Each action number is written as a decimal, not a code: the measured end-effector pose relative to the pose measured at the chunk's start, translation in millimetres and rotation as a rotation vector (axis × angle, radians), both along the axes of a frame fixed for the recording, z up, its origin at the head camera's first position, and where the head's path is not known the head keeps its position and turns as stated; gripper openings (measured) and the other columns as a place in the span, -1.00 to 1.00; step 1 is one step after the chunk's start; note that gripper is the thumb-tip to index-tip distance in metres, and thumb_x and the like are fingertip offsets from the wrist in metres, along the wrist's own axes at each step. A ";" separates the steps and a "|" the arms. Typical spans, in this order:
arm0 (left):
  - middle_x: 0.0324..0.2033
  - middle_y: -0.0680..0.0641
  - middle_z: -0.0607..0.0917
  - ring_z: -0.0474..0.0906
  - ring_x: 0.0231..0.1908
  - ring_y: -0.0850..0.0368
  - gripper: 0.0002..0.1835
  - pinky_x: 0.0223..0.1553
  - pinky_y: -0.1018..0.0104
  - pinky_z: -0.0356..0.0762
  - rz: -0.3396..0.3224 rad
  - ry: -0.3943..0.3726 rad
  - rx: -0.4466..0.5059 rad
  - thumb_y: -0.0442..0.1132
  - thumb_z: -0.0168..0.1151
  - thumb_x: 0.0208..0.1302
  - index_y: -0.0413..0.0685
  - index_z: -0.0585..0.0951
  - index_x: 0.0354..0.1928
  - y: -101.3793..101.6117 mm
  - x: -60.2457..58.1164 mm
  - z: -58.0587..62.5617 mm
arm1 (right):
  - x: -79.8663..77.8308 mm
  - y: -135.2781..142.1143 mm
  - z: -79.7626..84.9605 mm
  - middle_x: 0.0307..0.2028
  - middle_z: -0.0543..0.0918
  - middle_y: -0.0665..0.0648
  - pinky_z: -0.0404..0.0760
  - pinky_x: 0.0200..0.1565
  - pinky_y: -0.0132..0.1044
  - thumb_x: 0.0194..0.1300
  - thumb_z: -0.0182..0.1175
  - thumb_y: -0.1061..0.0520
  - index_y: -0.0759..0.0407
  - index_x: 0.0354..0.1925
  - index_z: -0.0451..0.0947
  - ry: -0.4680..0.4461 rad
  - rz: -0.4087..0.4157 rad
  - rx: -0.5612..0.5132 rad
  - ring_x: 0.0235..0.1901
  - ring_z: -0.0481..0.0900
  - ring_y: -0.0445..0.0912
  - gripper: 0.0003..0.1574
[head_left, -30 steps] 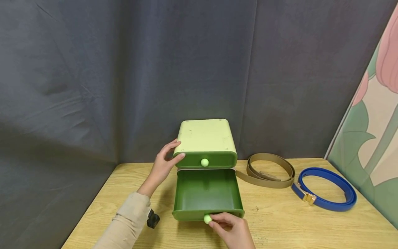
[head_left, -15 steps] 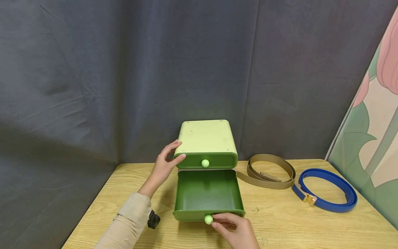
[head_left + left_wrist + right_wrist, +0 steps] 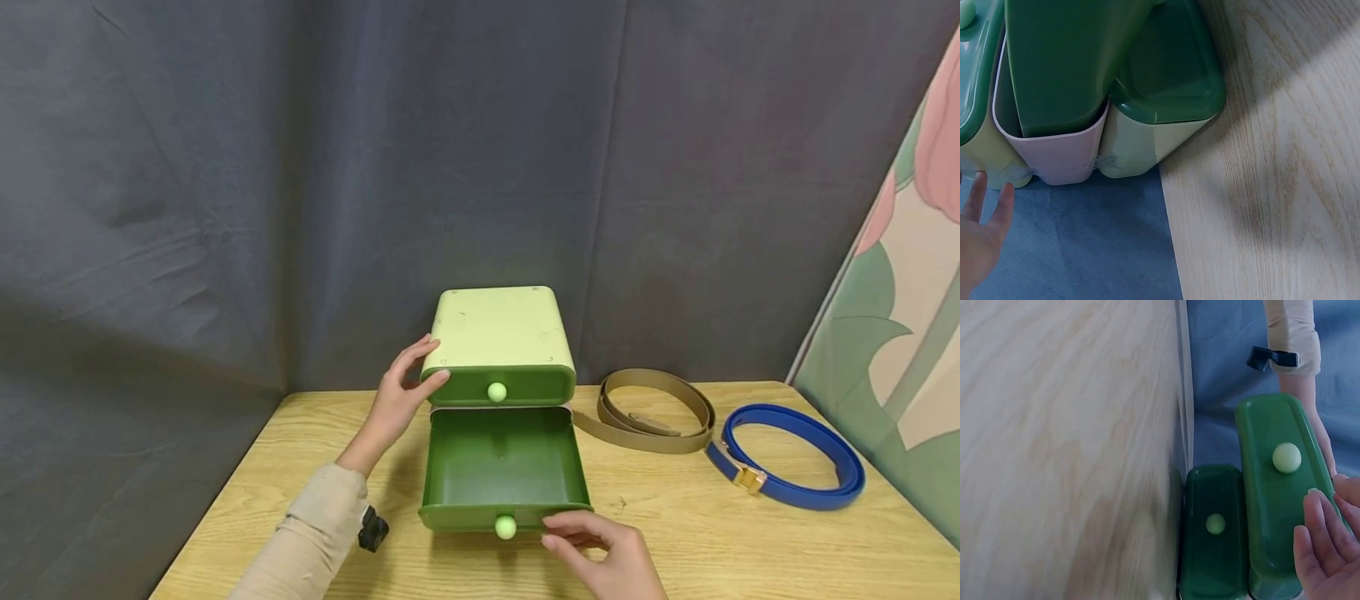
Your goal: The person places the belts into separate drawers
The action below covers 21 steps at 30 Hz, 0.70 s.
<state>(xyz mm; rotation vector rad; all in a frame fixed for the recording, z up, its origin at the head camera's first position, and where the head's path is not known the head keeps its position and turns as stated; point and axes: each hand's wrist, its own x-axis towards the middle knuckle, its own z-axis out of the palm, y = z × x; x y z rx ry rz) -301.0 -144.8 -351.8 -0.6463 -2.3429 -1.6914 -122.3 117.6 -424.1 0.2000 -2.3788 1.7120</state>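
Note:
A small drawer cabinet (image 3: 498, 327) with a pale yellow-green top stands on the table, its drawer fronts dark green with round light-green knobs. Its middle drawer (image 3: 504, 458), in a pink shell, is pulled out and shows a bare inside. At the cabinet's upper left, my left hand (image 3: 395, 400) rests its thumb on the front corner and its fingers on the side. My right hand (image 3: 603, 552) hovers beside the drawer front, right of the knob (image 3: 506, 527), fingers loosely bent and holding nothing. The right wrist view also shows the lowest drawer front (image 3: 1213, 544), pushed in.
To the cabinet's right lie a coiled brown belt (image 3: 656, 442) and a coiled blue belt (image 3: 806, 497) with a gold buckle. A grey curtain (image 3: 450, 167) hangs behind the wooden table (image 3: 720, 542). A floral panel (image 3: 918, 350) stands at the right.
My right hand has let go of the middle drawer's knob and moved right. The left hand stays on the cabinet, and the drawer remains pulled out.

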 end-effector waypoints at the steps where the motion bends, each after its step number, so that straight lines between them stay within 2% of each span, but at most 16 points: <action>1: 0.49 -0.09 0.19 0.26 0.35 -0.07 -0.41 0.10 0.07 0.37 -0.002 -0.002 -0.003 -0.22 0.26 0.39 -0.10 0.38 0.41 0.9 3.6 3.6 | 1.0 2.2 0.5 -0.39 0.74 -0.07 0.66 -0.25 -0.28 0.19 0.43 0.12 0.13 -0.19 0.75 0.001 -0.014 0.002 -0.37 0.67 -0.24 -0.80; 4: 0.48 -0.16 0.19 0.27 0.34 -0.08 -0.43 0.07 0.11 0.39 -0.005 0.007 -0.009 -0.25 0.25 0.40 -0.17 0.38 0.40 2.9 14.7 14.0 | 3.6 8.5 0.3 -0.41 0.74 -0.10 0.66 -0.30 -0.29 0.17 0.44 0.18 0.09 -0.22 0.75 0.061 -0.060 0.019 -0.40 0.67 -0.23 -0.84; 10: 0.47 -0.19 0.20 0.27 0.35 -0.09 -0.43 0.08 0.03 0.39 -0.008 0.019 -0.003 -0.24 0.26 0.39 -0.18 0.40 0.39 3.4 17.3 17.1 | 6.4 23.1 0.8 -0.42 0.73 -0.14 0.66 -0.38 -0.29 0.09 0.44 0.34 0.04 -0.28 0.76 0.206 -0.136 0.077 -0.45 0.67 -0.23 -0.75; 17: 0.47 -0.11 0.23 0.28 0.35 -0.05 -0.43 0.09 0.08 0.40 0.010 0.009 -0.024 -0.22 0.27 0.39 -0.15 0.41 0.39 3.5 17.9 18.9 | 6.1 46.5 4.2 -0.40 0.73 -0.14 0.65 -0.36 -0.33 0.11 0.40 0.39 0.05 -0.25 0.75 0.254 -0.158 0.166 -0.43 0.67 -0.25 -0.72; 21: 0.47 -0.12 0.22 0.27 0.35 -0.05 -0.43 0.10 0.07 0.41 0.008 0.008 -0.028 -0.22 0.27 0.39 -0.15 0.40 0.40 3.3 18.2 19.6 | 3.3 62.1 5.4 -0.37 0.74 -0.15 0.63 -0.35 -0.38 0.15 0.40 0.36 0.04 -0.23 0.74 0.228 -0.200 0.206 -0.40 0.66 -0.27 -0.73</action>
